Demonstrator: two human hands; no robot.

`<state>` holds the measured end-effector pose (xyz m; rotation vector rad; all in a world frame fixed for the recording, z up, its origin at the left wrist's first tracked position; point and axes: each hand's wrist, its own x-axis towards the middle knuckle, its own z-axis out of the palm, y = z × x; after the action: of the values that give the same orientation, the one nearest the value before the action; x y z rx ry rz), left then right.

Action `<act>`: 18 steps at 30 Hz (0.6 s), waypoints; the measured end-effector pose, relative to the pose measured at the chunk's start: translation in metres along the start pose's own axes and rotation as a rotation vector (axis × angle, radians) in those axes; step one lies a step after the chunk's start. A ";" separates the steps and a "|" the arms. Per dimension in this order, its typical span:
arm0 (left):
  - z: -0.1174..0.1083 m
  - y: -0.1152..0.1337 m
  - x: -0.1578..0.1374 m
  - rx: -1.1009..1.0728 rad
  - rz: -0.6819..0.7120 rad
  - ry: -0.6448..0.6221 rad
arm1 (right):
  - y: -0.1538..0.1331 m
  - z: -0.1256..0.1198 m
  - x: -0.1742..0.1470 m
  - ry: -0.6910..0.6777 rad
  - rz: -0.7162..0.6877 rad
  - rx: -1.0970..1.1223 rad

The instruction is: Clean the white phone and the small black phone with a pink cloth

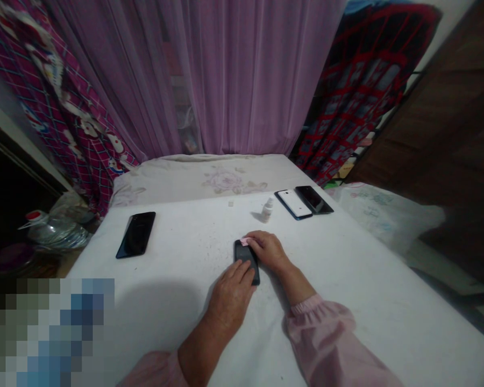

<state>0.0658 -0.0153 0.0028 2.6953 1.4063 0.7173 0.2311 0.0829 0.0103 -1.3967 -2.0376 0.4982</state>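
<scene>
A dark phone (244,260) lies flat on the white cloth in front of me. My left hand (230,293) rests on its lower part, fingers stretched out flat and together over the surface. At the phone's top end, my right hand (268,251) pinches a small pink cloth (244,242) and presses it against the phone. Part of the cloth is hidden under the fingers. Just beyond my right hand stands a small, pale spray bottle (268,210), upright.
On the left of the table (177,231) lies a black phone (136,234). At the back right are a white phone (294,203) on a dark one, and another black phone (314,199) beside them. A purple curtain (258,75) hangs behind; a large water bottle (58,232) is off the left edge.
</scene>
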 end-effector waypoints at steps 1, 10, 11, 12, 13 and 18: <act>0.001 0.000 0.000 0.004 0.003 0.004 | -0.001 0.001 0.001 -0.003 -0.001 -0.014; 0.004 -0.002 0.000 0.006 0.025 0.010 | -0.025 0.011 0.010 -0.068 -0.053 -0.039; 0.004 -0.002 0.000 0.005 0.025 0.010 | -0.026 0.012 0.010 -0.071 -0.065 -0.029; 0.003 -0.002 0.000 0.004 0.024 0.010 | -0.026 0.013 0.010 -0.073 -0.075 -0.018; 0.003 -0.002 0.000 0.005 0.023 0.011 | -0.026 0.013 0.010 -0.073 -0.083 -0.008; 0.005 -0.002 0.000 0.026 0.023 0.003 | -0.018 0.008 0.009 -0.053 -0.055 0.002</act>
<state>0.0657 -0.0135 -0.0019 2.7356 1.3973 0.7106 0.2107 0.0849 0.0183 -1.3355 -2.1117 0.5184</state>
